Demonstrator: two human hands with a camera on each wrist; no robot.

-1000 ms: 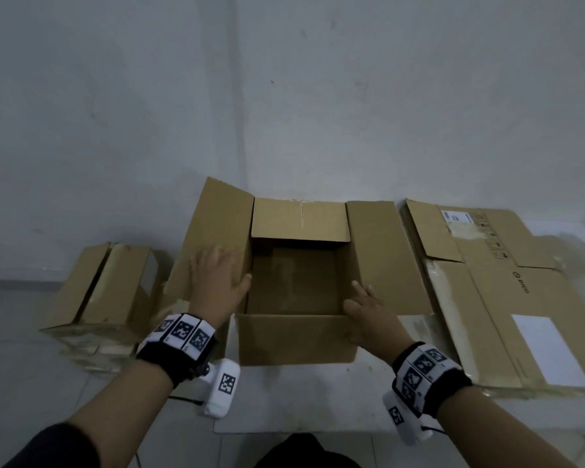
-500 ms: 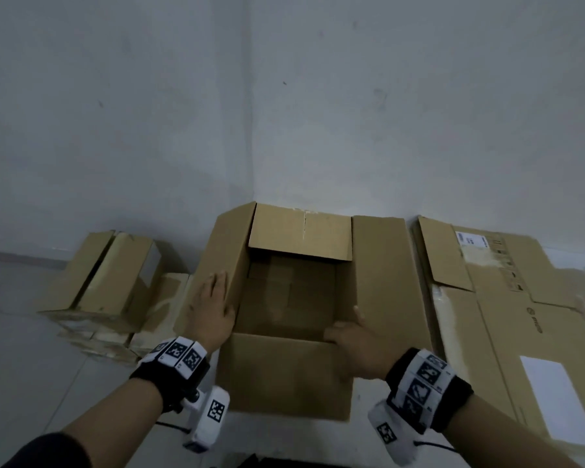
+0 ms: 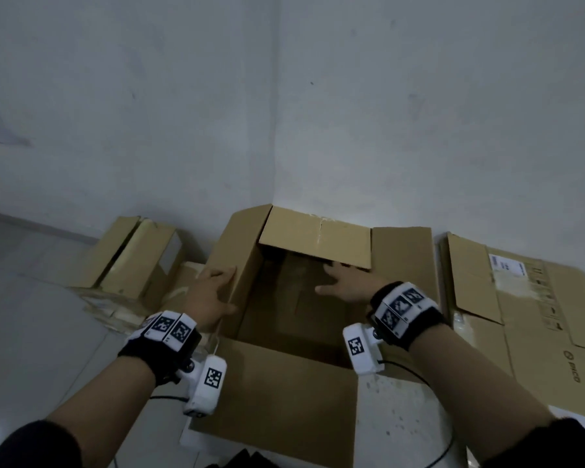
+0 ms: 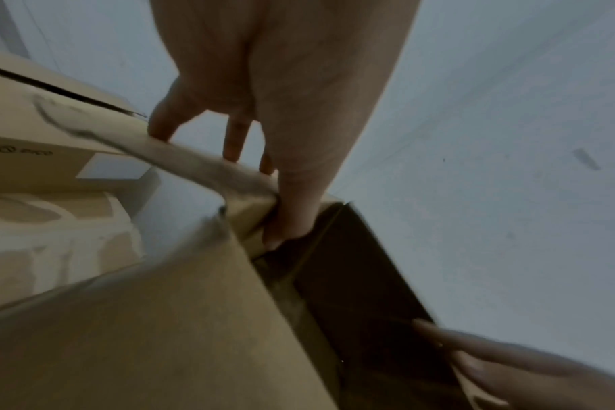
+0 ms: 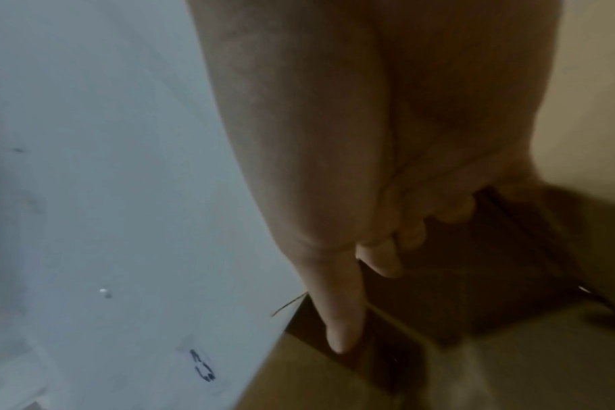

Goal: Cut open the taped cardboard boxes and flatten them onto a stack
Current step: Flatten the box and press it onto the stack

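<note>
On flattened stack point(image 3: 537, 332): "PICO" logo, white label.

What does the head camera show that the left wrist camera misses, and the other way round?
Only the head view shows the whole layout: the flattened cardboard lying to the right and both wristbands. Only the left wrist view shows, close up, the left hand with its thumb hooked inside the flap's edge and fingers outside. Both show the open box, the left hand gripping its left flap, the right hand reaching in, and boxes to the left.
</note>
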